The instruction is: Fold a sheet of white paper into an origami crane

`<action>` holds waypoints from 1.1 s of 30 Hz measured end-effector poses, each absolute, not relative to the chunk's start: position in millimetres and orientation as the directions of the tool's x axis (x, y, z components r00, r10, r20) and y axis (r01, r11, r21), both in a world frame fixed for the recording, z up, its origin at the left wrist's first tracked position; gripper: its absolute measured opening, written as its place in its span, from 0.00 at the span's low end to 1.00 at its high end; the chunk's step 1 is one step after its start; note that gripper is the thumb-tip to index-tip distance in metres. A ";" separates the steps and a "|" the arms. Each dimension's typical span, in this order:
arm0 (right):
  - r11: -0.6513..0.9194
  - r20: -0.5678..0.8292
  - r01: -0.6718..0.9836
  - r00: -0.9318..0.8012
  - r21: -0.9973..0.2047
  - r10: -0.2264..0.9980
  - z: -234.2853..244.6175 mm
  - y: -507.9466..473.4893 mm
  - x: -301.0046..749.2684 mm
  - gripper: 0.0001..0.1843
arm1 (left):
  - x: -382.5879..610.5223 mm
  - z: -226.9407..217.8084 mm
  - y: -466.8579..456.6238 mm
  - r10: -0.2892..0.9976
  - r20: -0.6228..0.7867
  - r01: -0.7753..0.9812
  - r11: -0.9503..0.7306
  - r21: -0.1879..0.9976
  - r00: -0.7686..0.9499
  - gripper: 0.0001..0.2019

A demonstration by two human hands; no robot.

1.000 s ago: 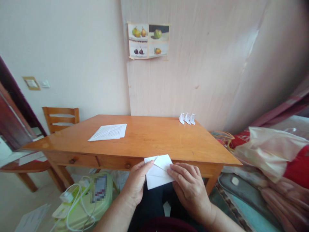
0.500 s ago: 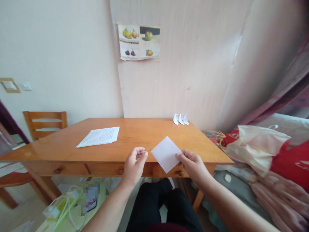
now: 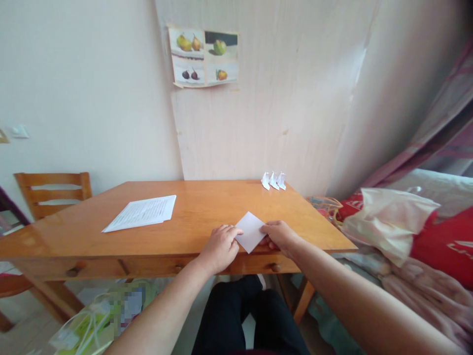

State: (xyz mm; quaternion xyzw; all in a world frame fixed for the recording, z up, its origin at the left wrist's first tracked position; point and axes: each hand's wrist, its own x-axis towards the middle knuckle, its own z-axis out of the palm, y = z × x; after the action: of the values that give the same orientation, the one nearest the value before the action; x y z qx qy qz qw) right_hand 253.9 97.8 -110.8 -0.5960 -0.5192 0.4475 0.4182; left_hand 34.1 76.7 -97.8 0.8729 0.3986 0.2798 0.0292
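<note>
Nearest are the legs in black trousers point(image 3: 221, 315), below the near edge of the brown wooden table point(image 3: 207, 209). Above this edge, between the two bare hands, is a small, plain, square sheet of white paper point(image 3: 250, 232), turned so that one corner points far and one points near. Whether it rests on the wood or is held a little above it, I cannot tell.

The right hand point(image 3: 280, 237) is pinching the right corner, thumb on top and fingers curled below. The left hand point(image 3: 222, 249) touches the left corner with a fingertip; whether another finger presses from underneath is hidden, so I cannot say if this grip is complete.

In my judgement, the step is to hold the sheet true between two corners. To do it well, both hands should stay level and pull only lightly, because thin paper seems easy to crease. The fingertips should remain close to the corners, leaving the middle free, and the flat wood may serve as support.

Farther, on the left, lies a stack of white printed pages point(image 3: 142, 213). At the far right edge stand three small white folded-paper figures point(image 3: 273, 181), well apart from the hands.
</note>
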 end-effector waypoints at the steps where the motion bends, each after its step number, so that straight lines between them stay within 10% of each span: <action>1: -0.117 -0.104 0.272 0.061 -0.955 0.993 -110.3 98.9 254.5 0.09 | 34.7 -99.0 78.8 0.715 0.447 0.687 -0.679 0.260 0.537 0.18; 19: 0.328 0.341 0.784 -0.158 -0.528 0.927 -96.7 99.4 293.4 0.13 | 42.7 -96.0 116.4 0.717 0.342 0.703 -0.685 0.188 0.607 0.12; 33: 0.518 0.334 0.818 -0.430 -0.250 0.839 -97.7 92.4 270.0 0.16 | 30.6 -92.4 135.9 0.761 0.274 0.677 -0.649 0.347 0.589 0.16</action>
State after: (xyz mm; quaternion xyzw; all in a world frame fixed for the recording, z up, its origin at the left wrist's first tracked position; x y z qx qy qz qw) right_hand 270.0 92.4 -97.7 -0.4902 -0.8451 0.0249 0.2117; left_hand 30.6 135.9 -92.4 0.8853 0.4061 0.2019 0.1033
